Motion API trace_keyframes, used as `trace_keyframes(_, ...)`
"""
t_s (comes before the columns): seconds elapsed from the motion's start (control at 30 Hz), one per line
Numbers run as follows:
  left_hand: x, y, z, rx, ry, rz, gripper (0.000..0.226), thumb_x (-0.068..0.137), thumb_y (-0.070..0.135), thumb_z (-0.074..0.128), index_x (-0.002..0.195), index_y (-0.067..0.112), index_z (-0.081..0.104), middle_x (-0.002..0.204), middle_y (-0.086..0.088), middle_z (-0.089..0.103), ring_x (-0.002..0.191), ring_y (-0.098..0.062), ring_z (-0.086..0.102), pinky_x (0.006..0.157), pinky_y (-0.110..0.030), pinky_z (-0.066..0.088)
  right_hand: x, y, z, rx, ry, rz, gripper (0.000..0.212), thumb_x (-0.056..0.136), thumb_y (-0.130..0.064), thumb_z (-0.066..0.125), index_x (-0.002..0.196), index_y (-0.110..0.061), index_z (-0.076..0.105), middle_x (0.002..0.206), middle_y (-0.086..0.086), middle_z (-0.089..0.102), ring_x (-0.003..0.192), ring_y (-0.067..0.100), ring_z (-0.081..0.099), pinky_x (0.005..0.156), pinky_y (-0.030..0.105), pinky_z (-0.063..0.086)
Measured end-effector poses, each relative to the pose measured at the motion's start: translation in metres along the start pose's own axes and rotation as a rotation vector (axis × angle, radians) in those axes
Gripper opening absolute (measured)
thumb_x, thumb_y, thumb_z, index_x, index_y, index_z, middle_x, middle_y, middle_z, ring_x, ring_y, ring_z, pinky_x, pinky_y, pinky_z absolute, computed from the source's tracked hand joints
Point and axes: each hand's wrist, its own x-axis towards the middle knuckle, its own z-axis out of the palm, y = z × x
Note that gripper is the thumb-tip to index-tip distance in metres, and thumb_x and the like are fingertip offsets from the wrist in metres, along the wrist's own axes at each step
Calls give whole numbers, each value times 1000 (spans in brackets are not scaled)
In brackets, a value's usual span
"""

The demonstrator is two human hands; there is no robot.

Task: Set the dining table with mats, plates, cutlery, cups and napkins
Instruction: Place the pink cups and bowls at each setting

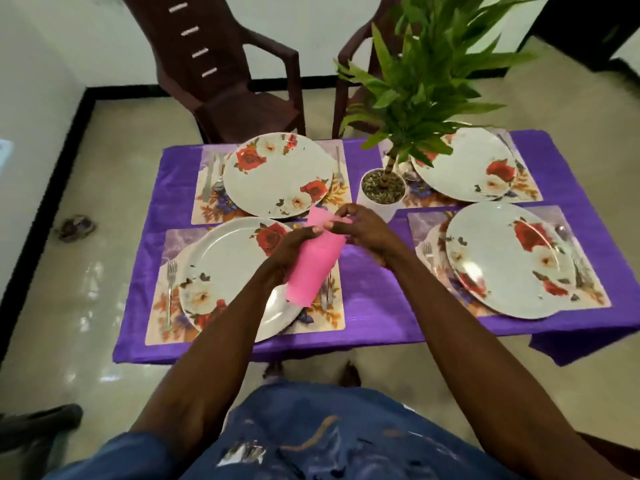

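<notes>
**Pink cups in hand over a four-place table**

Biggest first: one table under a purple cloth, and I take the potted plant at its middle as my landmark. Two dark plastic chairs stand beyond the plant, one to its far left and one straight behind its leaves.

Four floral mats lie around the plant: far left, near left, far right, near right. Four rose-patterned plates, one on each mat: far left of the plant, near left, far right, near right.

Cutlery lies beside the plates: a fork at the outer edge of the near-left plate, a knife and spoon left of the far-left plate, a fork between that plate and the plant. The rest is too blurred to count.

Now me, just in front of the plant: my left hand wraps its fingers round a pink cup stack, tilted above the near-left plate. My right hand pinches the top rim between thumb and fingertips. How many cups are nested, I cannot tell.
</notes>
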Motion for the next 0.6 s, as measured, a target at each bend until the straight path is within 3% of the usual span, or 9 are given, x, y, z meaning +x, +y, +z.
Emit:
trace_keyframes(0.07, 0, -7, 3, 6, 40, 12, 48, 76, 46, 63, 112, 15, 67, 103, -13, 72, 91, -26, 67, 83, -39, 51, 1, 8, 2, 41, -2, 37, 32, 73, -19, 85, 72, -22, 53, 75, -1, 52, 75, 15, 49, 67, 32, 40)
trace_keyframes(0.13, -3, -13, 0, 6, 66, 23, 44, 77, 44, 62, 110, 15, 67, 98, -8, 73, 86, -22, 69, 77, -34, 54, 4, 6, -3, 24, 134, -49, 37, 61, -31, 89, 66, -25, 53, 70, -6, 52, 72, 15, 47, 68, 35, 38)
trace_keyframes(0.2, -4, -22, -10, -32, 127, 33, 42, 77, 44, 64, 107, 15, 68, 92, -6, 74, 81, -21, 70, 69, -32, 56, 9, -2, -11, 33, 293, -148, 38, 59, -37, 89, 75, -26, 56, 83, -4, 60, 82, 21, 55, 73, 40, 46)
trace_keyframes(0.3, -5, -34, -26, -130, 295, 95, 44, 79, 46, 72, 110, 15, 69, 98, -12, 72, 93, -34, 66, 85, -54, 54, 21, -13, -17, -120, 411, -264, 50, 67, -29, 87, 107, -22, 57, 117, 2, 59, 107, 25, 55, 82, 36, 49)
trace_keyframes(0.4, -7, -38, -37, -189, 432, 181, 55, 74, 52, 76, 116, 17, 68, 115, -13, 69, 108, -40, 64, 94, -64, 48, 40, -2, -7, -343, 406, -268, 72, 68, -25, 87, 129, -14, 50, 132, 6, 51, 113, 21, 49, 80, 28, 42)
trace_keyframes(0.53, -10, -38, -51, -185, 509, 232, 55, 75, 52, 76, 116, 16, 71, 117, -11, 70, 113, -36, 63, 98, -56, 49, 61, 23, 15, -467, 400, -236, 86, 69, -18, 86, 139, -7, 39, 139, 13, 40, 124, 26, 45, 93, 33, 45)
trace_keyframes(0.6, -15, -36, -54, -207, 538, 231, 44, 80, 43, 73, 113, 14, 72, 112, -8, 73, 109, -31, 66, 91, -45, 54, 69, 29, 24, -531, 381, -231, 82, 71, -15, 84, 139, -6, 38, 140, 14, 37, 126, 29, 44, 95, 37, 46)
